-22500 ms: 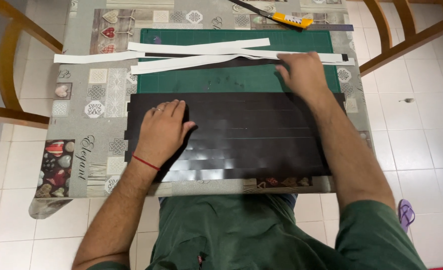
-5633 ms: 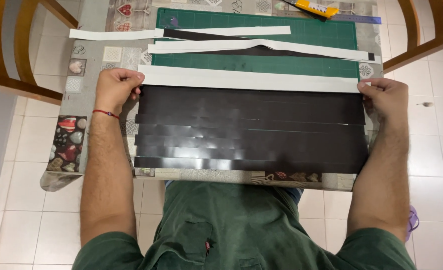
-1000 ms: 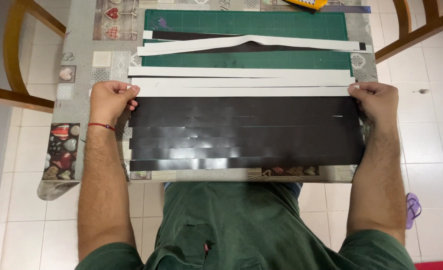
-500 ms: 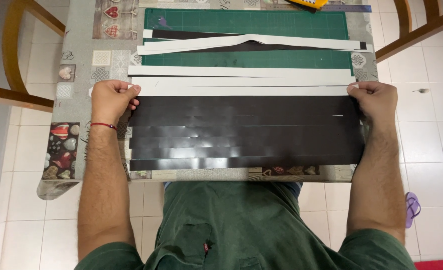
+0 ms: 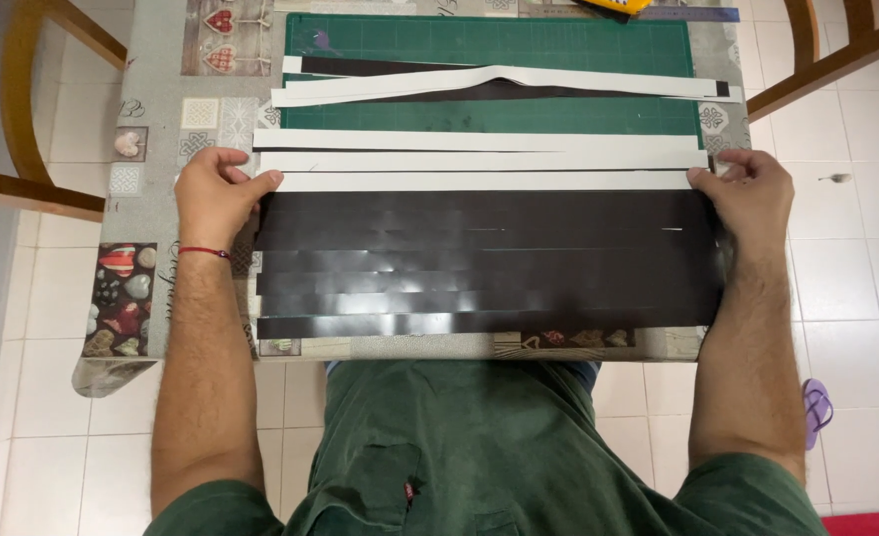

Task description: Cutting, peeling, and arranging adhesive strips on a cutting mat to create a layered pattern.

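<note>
Several long black strips [image 5: 479,263] lie side by side across the near part of the table. Just beyond them lie three white strips, the nearest one [image 5: 489,181] touching the black ones. My left hand [image 5: 216,194] pinches the left end of that nearest white strip, and my right hand [image 5: 752,194] pinches its right end. Both hands rest on the table at the strip's ends.
A green cutting mat [image 5: 489,45] lies farther back with loose white and black strips [image 5: 499,81] on it. A yellow cutter [image 5: 618,5] shows at the top edge. The patterned tablecloth [image 5: 151,119] covers the table. Wooden chairs [image 5: 22,99] [image 5: 836,50] stand on both sides.
Over the last second both hands stay at the strip's ends, almost still. Compared with several seconds ago, more white strips lie beyond the black ones.
</note>
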